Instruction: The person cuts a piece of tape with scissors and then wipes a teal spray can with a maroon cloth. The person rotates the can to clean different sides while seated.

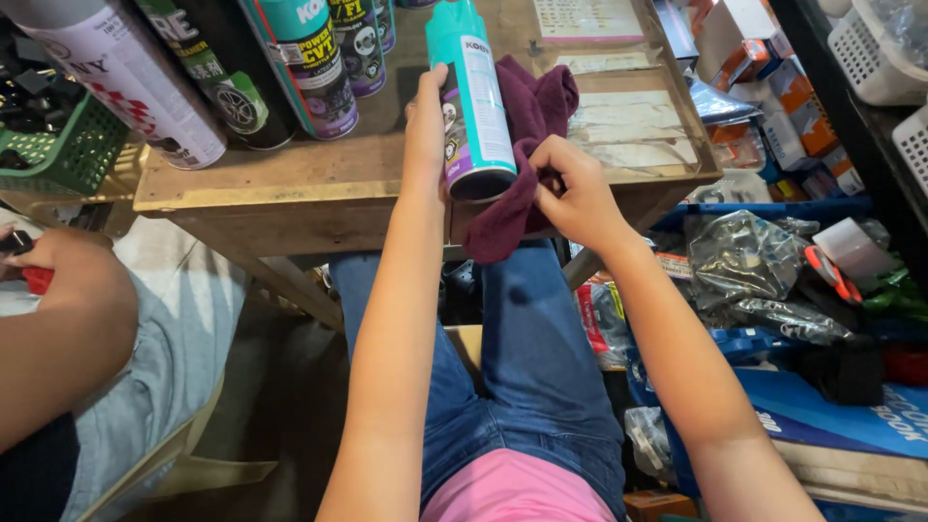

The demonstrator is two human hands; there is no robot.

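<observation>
My left hand point(426, 135) grips a teal spray can point(473, 97) with a white and purple label, holding it tilted over the front edge of a wooden table point(290, 179). My right hand point(572, 188) is closed on a maroon cloth point(527, 145) and presses it against the can's right side and lower end. The cloth hangs down past the table edge. My legs in blue jeans show below.
Several more spray cans point(319, 58) lie on the table at the back left, beside a green basket point(72, 155). Another person's arm point(58, 319) is at the left. Plastic-wrapped parts point(744, 256), boxes point(764, 87) and white baskets point(870, 48) crowd the right.
</observation>
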